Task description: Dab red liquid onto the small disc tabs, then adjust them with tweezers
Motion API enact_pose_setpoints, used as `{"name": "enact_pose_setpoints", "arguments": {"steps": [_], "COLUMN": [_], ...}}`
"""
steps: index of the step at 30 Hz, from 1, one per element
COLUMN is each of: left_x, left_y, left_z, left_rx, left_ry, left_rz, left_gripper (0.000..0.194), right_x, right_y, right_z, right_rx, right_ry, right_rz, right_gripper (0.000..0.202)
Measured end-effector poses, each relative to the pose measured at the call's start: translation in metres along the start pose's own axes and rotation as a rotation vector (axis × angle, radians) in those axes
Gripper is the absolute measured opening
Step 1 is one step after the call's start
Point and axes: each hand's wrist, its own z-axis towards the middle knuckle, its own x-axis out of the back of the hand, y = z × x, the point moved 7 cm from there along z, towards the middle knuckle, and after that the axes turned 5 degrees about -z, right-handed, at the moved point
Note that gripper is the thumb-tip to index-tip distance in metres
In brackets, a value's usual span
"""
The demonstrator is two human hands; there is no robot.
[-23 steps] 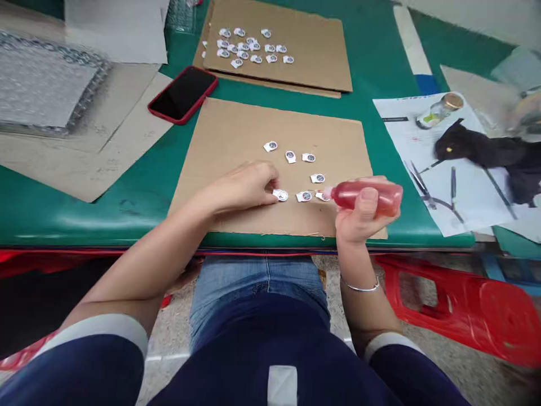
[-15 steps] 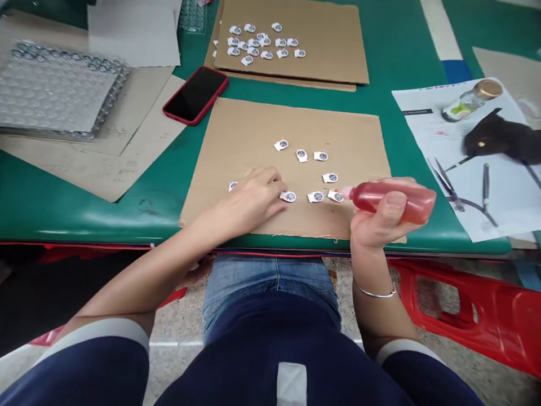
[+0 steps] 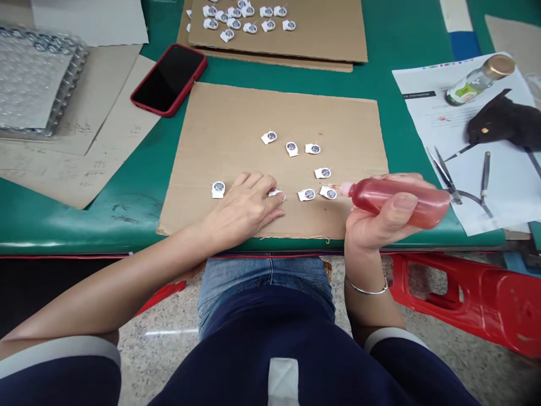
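My right hand (image 3: 372,225) is wrapped round a squeeze bottle (image 3: 397,197) of red liquid, which lies nearly level with its thin needle tip pointing left. That tip is over or just beside a small white piece with a round dark-printed disc (image 3: 328,193). Thumb and fingers of my left hand (image 3: 249,206) close on another such white piece (image 3: 276,194), partly hidden under the fingertips. Several more lie about on the cardboard sheet (image 3: 228,124), among them one white piece (image 3: 218,189) left of my left hand.
Behind, stacked cardboard (image 3: 325,34) carries several similar pieces. A red-cased phone (image 3: 169,79) and a bubble-wrapped pack (image 3: 34,84) lie left. To the right, a paper sheet (image 3: 416,113) bears a glass bottle (image 3: 477,82), tweezers (image 3: 446,175) and a black object (image 3: 499,121).
My left fingertips now cover more of the white piece they touch. The camera view has shifted, so the table things appear further left and higher. The red bottle stays in my right hand.
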Motion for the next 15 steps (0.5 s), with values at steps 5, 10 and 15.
{"name": "enact_pose_setpoints", "arguments": {"steps": [5, 10, 15], "left_x": [0.004, 0.003, 0.000], "left_y": [0.006, 0.001, -0.002], "left_z": [0.002, -0.002, -0.005], "left_rx": [0.081, 0.164, 0.186], "left_ry": [0.035, 0.154, 0.171], "left_rz": [0.024, -0.087, -0.170], "left_gripper": [0.028, 0.024, 0.021], "right_x": [0.002, 0.003, 0.001], "right_y": [0.002, 0.007, 0.012], "right_z": [-0.001, -0.001, -0.002], "right_rx": [0.001, -0.050, -0.198], "right_ry": [-0.008, 0.004, -0.074], "right_rz": [0.030, 0.016, -0.077], "right_gripper": [0.018, 0.019, 0.024]}}
